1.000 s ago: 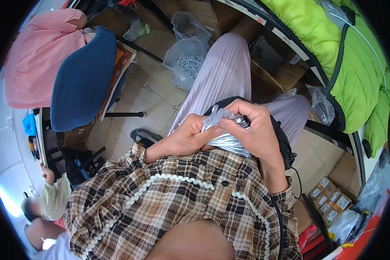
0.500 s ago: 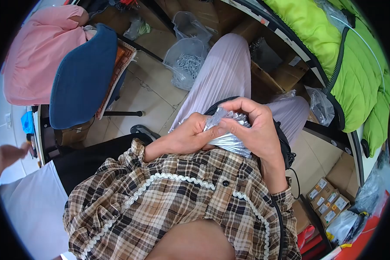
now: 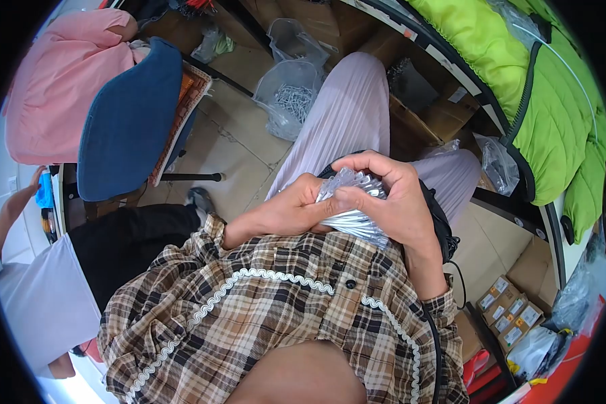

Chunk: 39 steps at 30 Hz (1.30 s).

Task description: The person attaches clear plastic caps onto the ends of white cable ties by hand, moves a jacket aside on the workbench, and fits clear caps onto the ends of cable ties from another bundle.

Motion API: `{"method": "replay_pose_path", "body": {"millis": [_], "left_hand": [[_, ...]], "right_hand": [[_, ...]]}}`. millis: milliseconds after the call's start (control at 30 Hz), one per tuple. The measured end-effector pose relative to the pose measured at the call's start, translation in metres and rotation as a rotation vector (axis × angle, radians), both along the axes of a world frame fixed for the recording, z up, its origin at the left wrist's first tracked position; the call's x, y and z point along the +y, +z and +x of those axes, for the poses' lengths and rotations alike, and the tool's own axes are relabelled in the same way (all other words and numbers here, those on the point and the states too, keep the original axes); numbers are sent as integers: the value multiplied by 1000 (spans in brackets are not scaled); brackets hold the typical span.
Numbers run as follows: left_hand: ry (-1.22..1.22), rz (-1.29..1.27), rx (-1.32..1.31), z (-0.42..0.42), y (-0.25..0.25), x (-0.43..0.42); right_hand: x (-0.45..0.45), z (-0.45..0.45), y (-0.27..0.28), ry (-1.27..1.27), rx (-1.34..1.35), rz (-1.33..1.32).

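Observation:
A bundle of thin, whitish, stick-like pieces [image 3: 357, 225] with clear plastic at its upper end lies in my lap between my two hands. My left hand [image 3: 295, 207] is wrapped round the bundle's left side, thumb across it. On the right, my right hand [image 3: 392, 200] curves over the top, its thumb and fingers pressed on the upper ends. Both thumbs come close together at the middle. The lower ends fan out towards my plaid shirt. What lies beneath the bundle is mostly hidden.
Clear bags [image 3: 291, 94] of small metal pieces stand on the floor ahead. A blue chair [image 3: 129, 121] with a person in pink is at left. Another person [image 3: 47, 296] stands at lower left. A green jacket [image 3: 552, 101] covers the right table; small boxes [image 3: 510, 313] sit lower right.
The person in white at lower left has come into view and moved forward, an arm now reaching towards the left table. My right fingers have shifted slightly over the plastic; my left hand keeps its hold.

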<state>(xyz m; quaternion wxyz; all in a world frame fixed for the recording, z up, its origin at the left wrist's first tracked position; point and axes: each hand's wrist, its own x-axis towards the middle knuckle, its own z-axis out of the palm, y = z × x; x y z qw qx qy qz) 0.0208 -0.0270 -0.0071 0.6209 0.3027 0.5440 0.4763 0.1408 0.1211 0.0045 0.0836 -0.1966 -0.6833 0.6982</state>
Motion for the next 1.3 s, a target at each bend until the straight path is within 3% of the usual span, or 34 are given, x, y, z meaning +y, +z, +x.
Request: {"method": "replay_pose_path", "body": {"millis": [100,267,433,967,1100,1300], "left_hand": [[-15,-6,-40,-1,-1,1],[35,59,-54,0,-8,-4],[9,31,-27,-3,-7,-7],[8,-48,44,0,1,-4],[8,35,74,2,-4,-5],[-25,3,58,1,-1,-4]], "right_hand": [[0,-2,-4,-12,86,10],[2,3,-2,4,-59,-63],[-1,-1,-1,-6,60,-66],[-1,0,2,-42,-3,-1],[1,2,2,43,-41,-28],[-4,-3,0,-33,38,-43]]}}
